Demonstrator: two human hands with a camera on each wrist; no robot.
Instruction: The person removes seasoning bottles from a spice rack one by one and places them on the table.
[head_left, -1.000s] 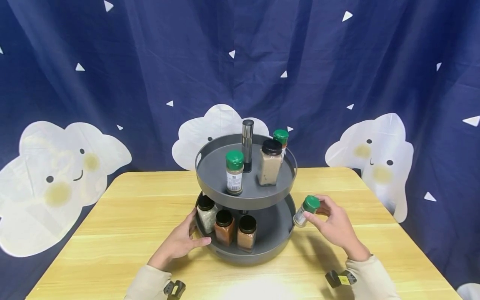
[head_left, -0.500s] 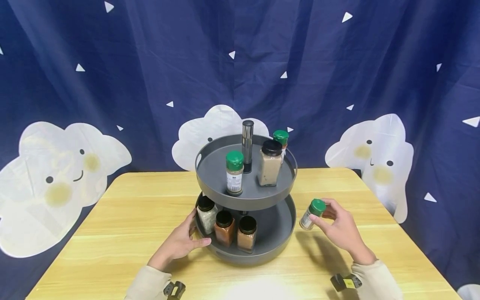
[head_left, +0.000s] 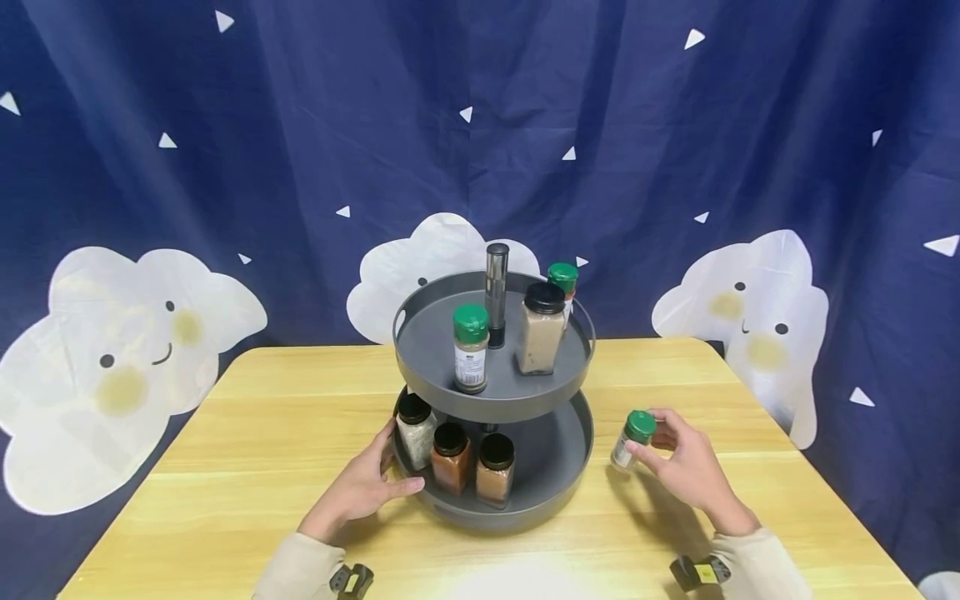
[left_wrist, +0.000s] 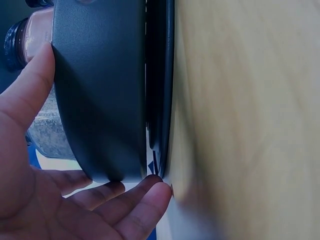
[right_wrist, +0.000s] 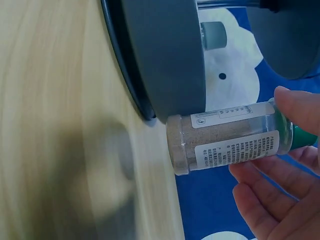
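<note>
Jar (right_wrist: 227, 132), green lid (head_left: 641, 425) up, leaned in our right hand (head_left: 688, 465), pinched by thumb and fingers, bottom slanting toward the lower tray (head_left: 491, 522) between our hands; our farther left hand (head_left: 362, 484) touched that tray, fingers spread.

A pale wooden table (head_left: 285, 408), its far corners rounded, carries 1 grey rack (head_left: 491, 407) about midway between the left and right edges. On its upper tray (head_left: 438, 342) stand 2 green-capped jars (head_left: 470, 354) and 1 black-capped jar (head_left: 542, 337); its lower tray (head_left: 543, 458) bears 3 black-capped jars (head_left: 451, 468) toward the table's near edge.
</note>
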